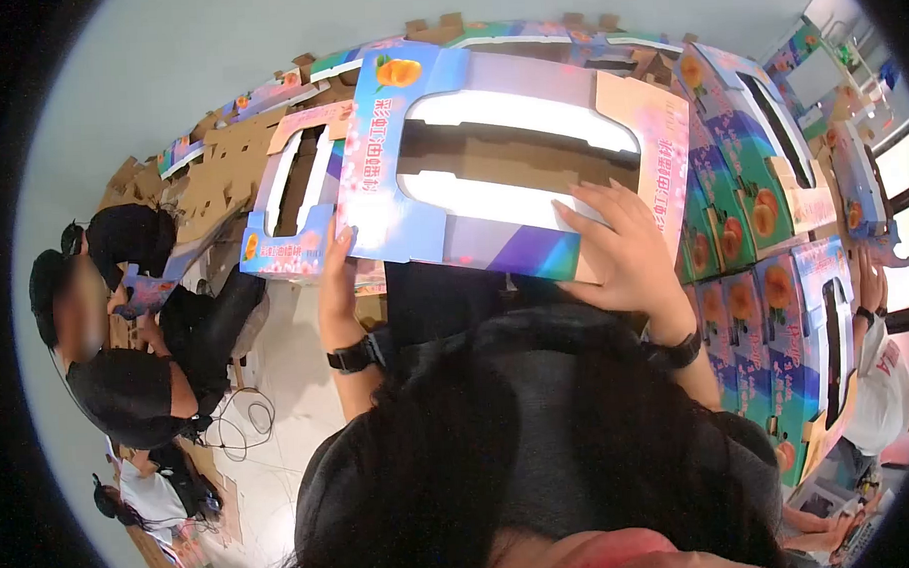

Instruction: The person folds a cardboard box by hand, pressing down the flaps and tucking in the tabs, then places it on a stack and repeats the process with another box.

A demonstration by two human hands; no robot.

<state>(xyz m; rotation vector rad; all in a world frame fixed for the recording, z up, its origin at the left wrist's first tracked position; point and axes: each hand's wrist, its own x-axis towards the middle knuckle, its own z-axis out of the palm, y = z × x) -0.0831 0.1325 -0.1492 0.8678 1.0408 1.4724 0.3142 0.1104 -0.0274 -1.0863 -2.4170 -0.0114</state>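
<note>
A printed cardboard box (453, 239) with a large oval opening in its top is in front of me, blue at its left end and pink at its right. My left hand (338, 278) is at the box's lower left corner, its thumb on the edge and its other fingers hidden. My right hand (618, 243) lies with fingers spread on the near right part of the top, its fingertips at the white rim of the opening. Brown cardboard shows inside. Another printed box (296, 189) stands just to the left.
Stacked printed boxes (757, 213) rise on the right, with more boxes (792, 342) below them. Flat brown cardboard (215, 167) lies at the back left. Several people work at the left and right edges. A black cable (244, 422) lies on the floor.
</note>
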